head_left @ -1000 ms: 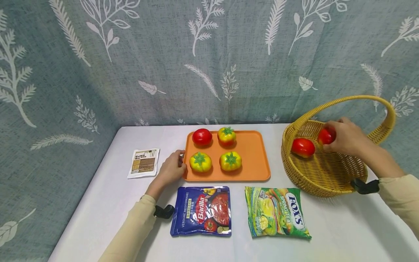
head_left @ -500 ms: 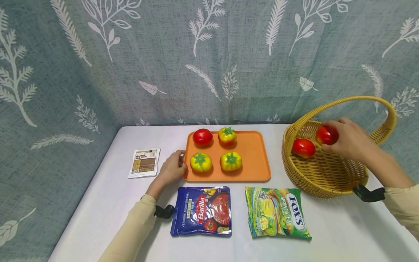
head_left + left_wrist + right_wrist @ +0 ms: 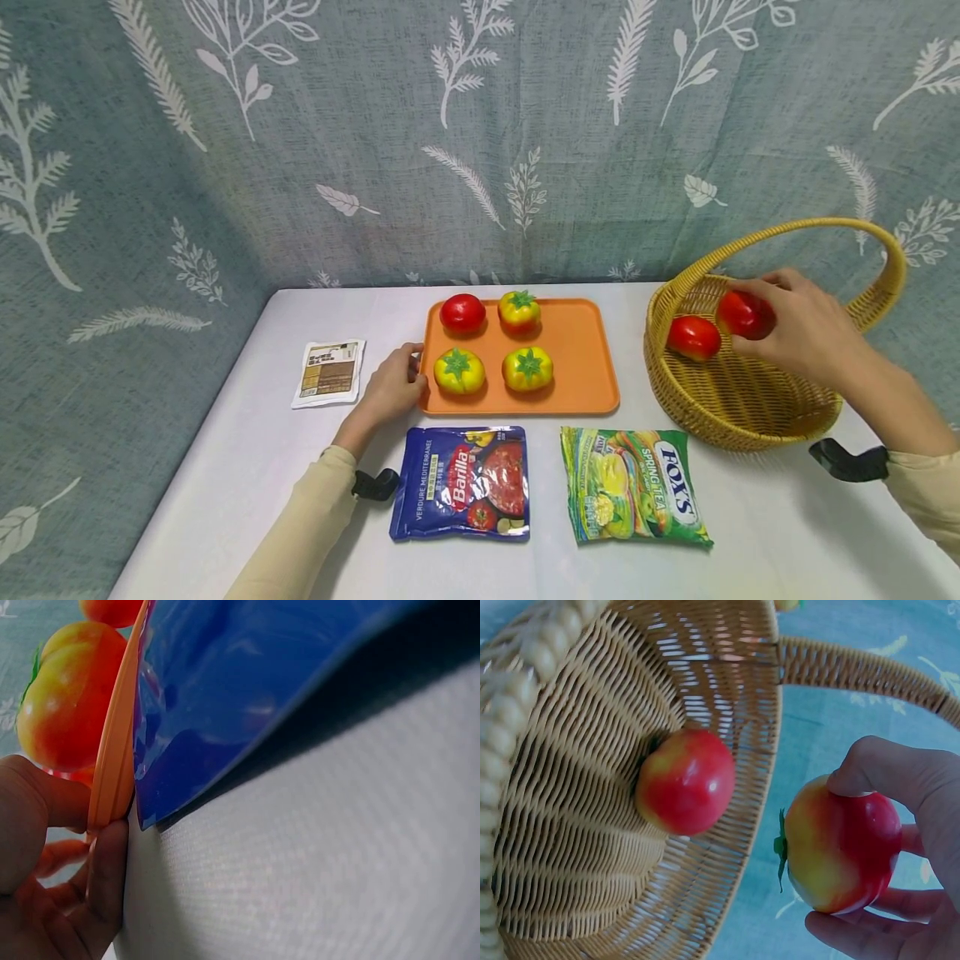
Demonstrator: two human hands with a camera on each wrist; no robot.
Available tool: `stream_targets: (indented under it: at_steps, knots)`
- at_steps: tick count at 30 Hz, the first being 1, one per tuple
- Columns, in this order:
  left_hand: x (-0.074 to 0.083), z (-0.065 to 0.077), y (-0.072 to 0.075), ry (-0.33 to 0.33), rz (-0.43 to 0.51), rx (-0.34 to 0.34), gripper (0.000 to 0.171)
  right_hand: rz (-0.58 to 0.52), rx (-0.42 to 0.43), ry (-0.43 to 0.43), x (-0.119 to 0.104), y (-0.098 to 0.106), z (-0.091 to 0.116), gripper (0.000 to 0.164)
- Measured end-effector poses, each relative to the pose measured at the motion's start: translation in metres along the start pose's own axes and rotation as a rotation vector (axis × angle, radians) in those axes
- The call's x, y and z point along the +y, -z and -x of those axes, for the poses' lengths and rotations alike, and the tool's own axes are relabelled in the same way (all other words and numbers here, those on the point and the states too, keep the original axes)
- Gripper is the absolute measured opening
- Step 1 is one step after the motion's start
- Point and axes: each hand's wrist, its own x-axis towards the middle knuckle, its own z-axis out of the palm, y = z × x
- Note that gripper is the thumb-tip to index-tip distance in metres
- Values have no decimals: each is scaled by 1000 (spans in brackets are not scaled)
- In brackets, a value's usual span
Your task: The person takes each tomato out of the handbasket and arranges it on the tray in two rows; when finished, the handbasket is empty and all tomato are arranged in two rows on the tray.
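My right hand grips a red-and-yellow tomato with a green calyx, thumb on one side and fingers on the other. It is above the wicker basket. In the right wrist view the held tomato is apart from the basket's wall. A second tomato lies inside the basket, against its left side in the head view. My left hand pinches the left edge of the orange tray, thumb above the rim and fingers underneath. On the tray sit a red tomato and several yellowish ones with green calyxes.
A blue Barilla pouch lies just in front of the tray. Right of it is a green Fox's candy bag. A white-and-brown packet lies left of the tray. The basket's tall handle arches over its opening. Patterned curtain hangs behind.
My right hand has raised the tomato a little in the basket, and the tomato now appears slightly higher and larger. My left hand and the tray have stayed put.
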Motion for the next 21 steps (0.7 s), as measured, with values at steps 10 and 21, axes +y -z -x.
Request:
stream_targets:
  at_steps: [10,21]
  knots:
    - [1,0,1,7,8,-5,56,9,56,42,-17,3,7,68]
    - [1,0,0,20,6,-11,56,2,102,93,-32,2,20,64]
